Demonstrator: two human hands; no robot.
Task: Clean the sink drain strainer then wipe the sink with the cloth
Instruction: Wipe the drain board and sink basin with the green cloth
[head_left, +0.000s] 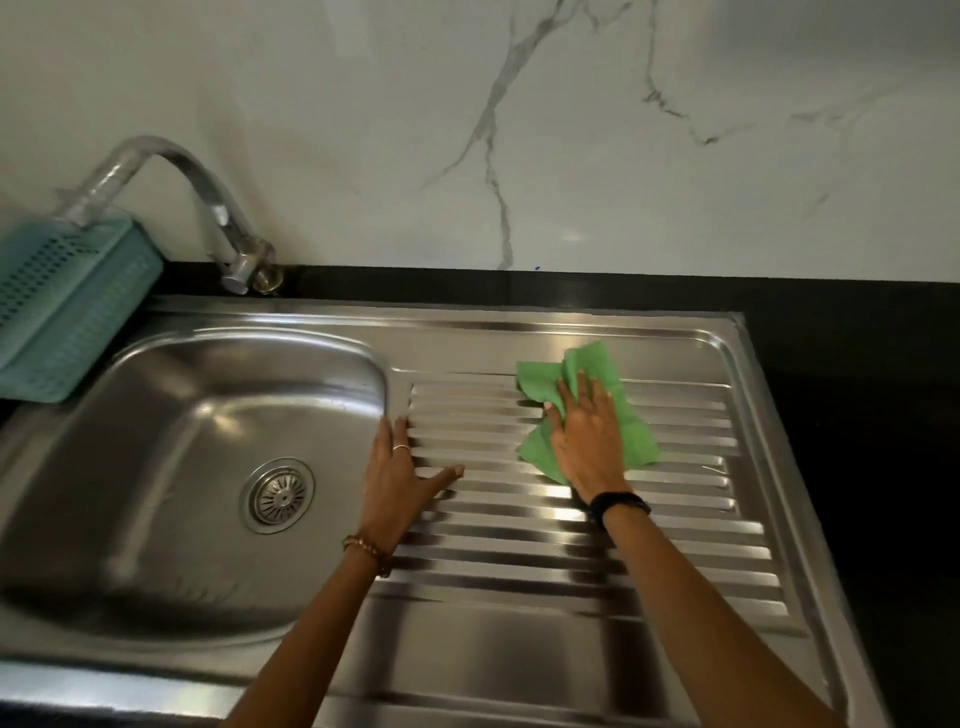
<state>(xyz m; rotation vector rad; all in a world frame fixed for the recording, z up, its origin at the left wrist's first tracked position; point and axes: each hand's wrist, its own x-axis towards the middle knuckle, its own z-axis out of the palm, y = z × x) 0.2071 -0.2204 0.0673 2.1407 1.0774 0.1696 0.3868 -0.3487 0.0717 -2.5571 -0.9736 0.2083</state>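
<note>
Sink, steel, fills the view, its near edge cut off; the ribbed drainboard lies right. Green cloth sits crumpled there, partly hidden under the flat, pressing right hand. Left hand rests spread, holding nothing. Strainer sits in the basin, its detail blurred.

Teal perforated basket beside curved faucet, marble wall

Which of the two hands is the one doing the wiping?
The right hand, with the black wristband, presses the green cloth onto the ribbed drainboard. The left hand lies bare on the steel.
</note>
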